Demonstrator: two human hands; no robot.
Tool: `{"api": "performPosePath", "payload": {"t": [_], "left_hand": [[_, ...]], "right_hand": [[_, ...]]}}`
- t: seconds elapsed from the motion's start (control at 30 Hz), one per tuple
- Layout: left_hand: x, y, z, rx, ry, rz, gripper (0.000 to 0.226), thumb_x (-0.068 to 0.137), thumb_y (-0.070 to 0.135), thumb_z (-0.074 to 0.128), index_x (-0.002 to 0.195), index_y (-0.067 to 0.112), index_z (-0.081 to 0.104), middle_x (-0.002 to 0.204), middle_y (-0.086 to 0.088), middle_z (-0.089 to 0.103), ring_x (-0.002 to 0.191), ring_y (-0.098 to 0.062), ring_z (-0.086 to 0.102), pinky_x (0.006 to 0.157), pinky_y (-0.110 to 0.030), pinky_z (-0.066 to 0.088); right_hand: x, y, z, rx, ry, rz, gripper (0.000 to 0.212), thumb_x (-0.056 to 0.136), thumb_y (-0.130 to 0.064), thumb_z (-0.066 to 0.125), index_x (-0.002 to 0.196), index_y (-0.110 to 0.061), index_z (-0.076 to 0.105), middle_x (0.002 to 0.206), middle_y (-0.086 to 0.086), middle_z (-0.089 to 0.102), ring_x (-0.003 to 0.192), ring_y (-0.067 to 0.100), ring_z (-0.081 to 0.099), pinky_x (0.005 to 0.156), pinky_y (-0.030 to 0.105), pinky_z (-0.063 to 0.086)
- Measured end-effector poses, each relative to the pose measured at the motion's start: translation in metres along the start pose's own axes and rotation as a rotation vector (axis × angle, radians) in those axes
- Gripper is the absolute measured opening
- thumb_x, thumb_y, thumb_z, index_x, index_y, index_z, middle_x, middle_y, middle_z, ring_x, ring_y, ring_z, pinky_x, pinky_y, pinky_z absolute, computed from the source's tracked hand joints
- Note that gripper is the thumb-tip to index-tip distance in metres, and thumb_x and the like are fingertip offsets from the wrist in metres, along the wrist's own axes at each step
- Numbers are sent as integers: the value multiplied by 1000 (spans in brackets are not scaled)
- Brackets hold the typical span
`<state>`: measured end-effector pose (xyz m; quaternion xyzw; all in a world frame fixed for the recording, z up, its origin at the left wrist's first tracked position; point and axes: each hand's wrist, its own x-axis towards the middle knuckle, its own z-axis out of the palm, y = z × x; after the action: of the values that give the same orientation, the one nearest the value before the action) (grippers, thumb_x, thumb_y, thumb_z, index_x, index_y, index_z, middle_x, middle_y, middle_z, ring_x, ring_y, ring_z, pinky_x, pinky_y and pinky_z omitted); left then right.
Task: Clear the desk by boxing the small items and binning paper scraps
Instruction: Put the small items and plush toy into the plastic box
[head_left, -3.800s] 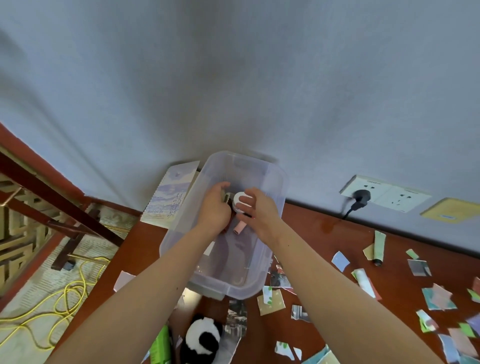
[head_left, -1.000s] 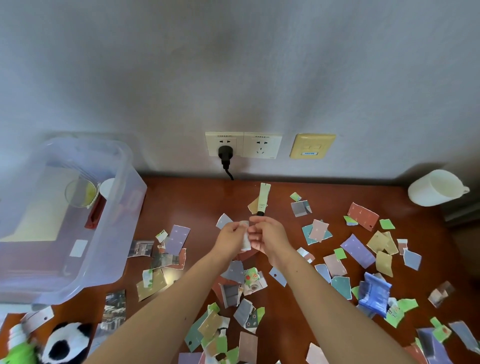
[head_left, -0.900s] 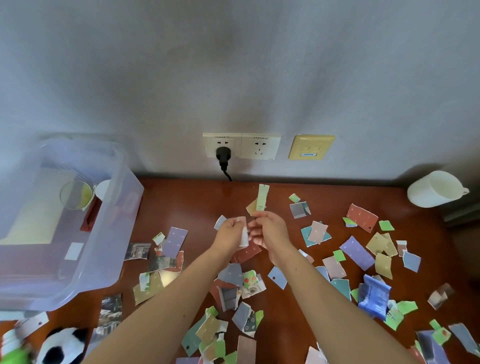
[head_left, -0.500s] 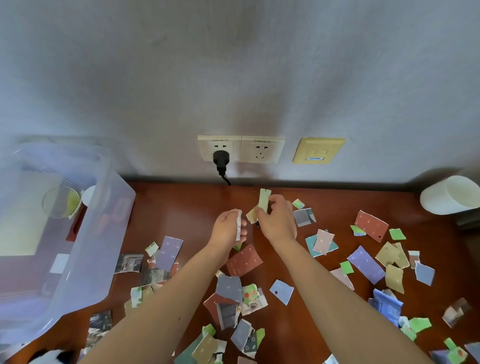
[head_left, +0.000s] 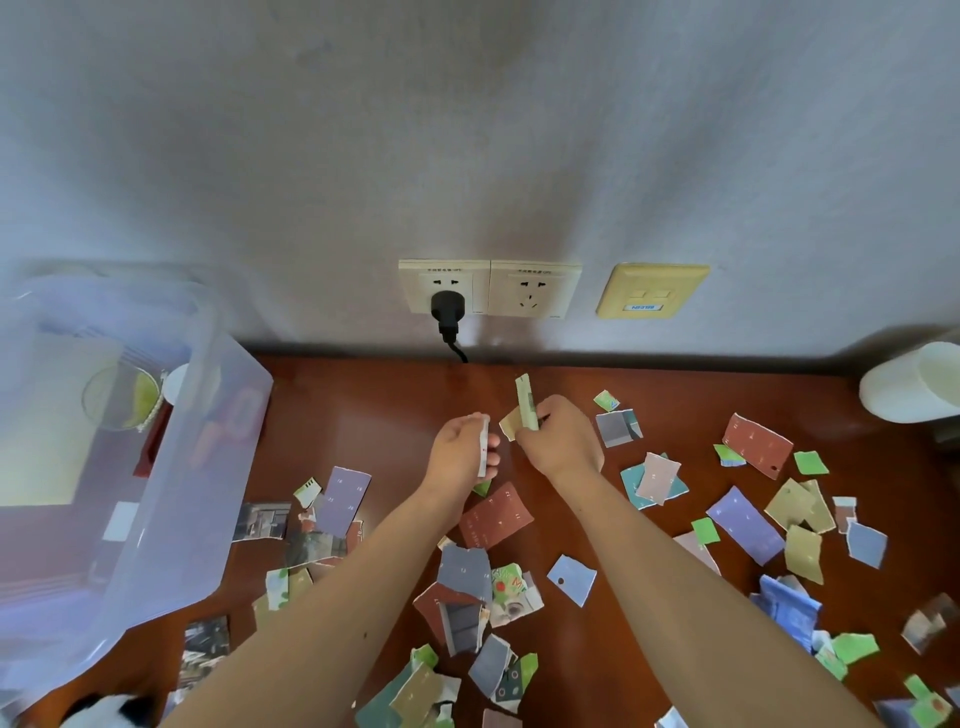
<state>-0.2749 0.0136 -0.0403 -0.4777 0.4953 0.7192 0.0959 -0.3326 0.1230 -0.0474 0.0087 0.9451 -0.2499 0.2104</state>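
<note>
My left hand (head_left: 460, 447) pinches a small white paper scrap (head_left: 484, 449) held on edge above the brown desk (head_left: 363, 415). Beside it, my right hand (head_left: 563, 441) grips a pale green tube (head_left: 525, 408) that sticks up from the fingers, with a tan scrap (head_left: 509, 427) against it. Coloured paper scraps lie scattered over the desk, among them a dark red one (head_left: 496, 515) just below my hands. The clear plastic box (head_left: 119, 467) stands at the left with a few small items inside.
A white cup (head_left: 914, 382) lies on its side at the far right against the wall. Wall sockets with a black plug (head_left: 447, 312) sit behind the desk. A panda toy (head_left: 104, 714) shows at the bottom left corner.
Both hands left the box and moved right over the scraps. My left hand took up a white scrap; my right hand reached forward and lifted the green tube off the desk.
</note>
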Motion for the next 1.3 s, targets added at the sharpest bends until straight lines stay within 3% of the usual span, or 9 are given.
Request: {"api": "performPosePath", "payload": {"t": [0.13, 0.27, 0.33, 0.43, 0.5, 0.63, 0.83, 1.13, 1.3], "left_hand": [[-12, -2, -6, -10, 0, 11, 21, 98, 21, 49, 112, 9, 59, 72, -5, 57, 55, -15, 49, 52, -27, 44], [-32, -4, -12, 31, -5, 45, 22, 99, 28, 49, 108, 12, 61, 72, -3, 56, 53, -12, 47, 53, -24, 43], [-46, -6, -17, 65, 2, 99, 25, 101, 32, 45, 104, 13, 62, 72, -1, 55, 55, -11, 48, 53, -22, 42], [-68, -6, -26, 97, 4, 172, 33, 101, 36, 41, 103, 12, 64, 73, -1, 55, 58, -11, 49, 54, -23, 40], [-83, -5, -34, 76, -8, 176, 33, 101, 39, 42, 100, 15, 65, 74, -3, 55, 59, -12, 48, 52, -23, 38], [-121, -3, -54, -27, -28, 178, 39, 98, 43, 44, 106, 12, 66, 71, -3, 53, 57, -11, 45, 50, -23, 34], [-171, 7, -98, -46, 15, 271, 39, 102, 38, 38, 101, 10, 64, 65, -1, 52, 51, -11, 43, 46, -23, 32], [-206, 27, -191, -133, 142, 387, 32, 101, 33, 41, 102, 9, 62, 68, -2, 53, 52, -13, 44, 47, -24, 34], [-207, 43, -246, -166, 156, 402, 27, 100, 26, 41, 102, 9, 62, 73, -5, 54, 56, -13, 46, 47, -22, 37]], "right_hand": [[-13, 1, -4, 80, -37, -2, 21, 91, -32, 60, 108, -20, 56, 105, -2, 61, 87, 15, 58, 56, 21, 42], [-41, -1, -4, 396, -139, -9, 18, 95, -30, 51, 112, -23, 52, 109, -3, 59, 95, 12, 56, 81, 35, 53], [-60, -7, -7, 569, -215, 34, 26, 98, -27, 43, 120, -17, 50, 99, 1, 58, 83, 15, 59, 69, 30, 52], [-88, -20, -17, 734, -291, 69, 22, 98, -21, 38, 116, -13, 48, 77, 8, 52, 51, 15, 49, 44, 24, 39], [-107, -31, -25, 752, -290, 45, 19, 98, -22, 41, 111, -14, 51, 71, 5, 48, 49, 11, 42, 42, 22, 34], [-147, -51, -36, 759, -236, 4, 23, 98, -31, 43, 97, -13, 58, 65, -3, 45, 55, 8, 40, 52, 23, 33], [-207, -83, -47, 847, -327, -60, 21, 99, -26, 40, 94, -8, 52, 55, 0, 36, 33, 3, 26, 35, 16, 22], [-259, -155, -13, 874, -462, -171, 16, 99, -20, 32, 102, -9, 43, 61, 3, 44, 37, 9, 27, 37, 18, 21], [-273, -199, 11, 847, -487, -193, 14, 96, -14, 33, 92, -11, 46, 70, 8, 53, 44, 15, 40, 40, 22, 27]]}}
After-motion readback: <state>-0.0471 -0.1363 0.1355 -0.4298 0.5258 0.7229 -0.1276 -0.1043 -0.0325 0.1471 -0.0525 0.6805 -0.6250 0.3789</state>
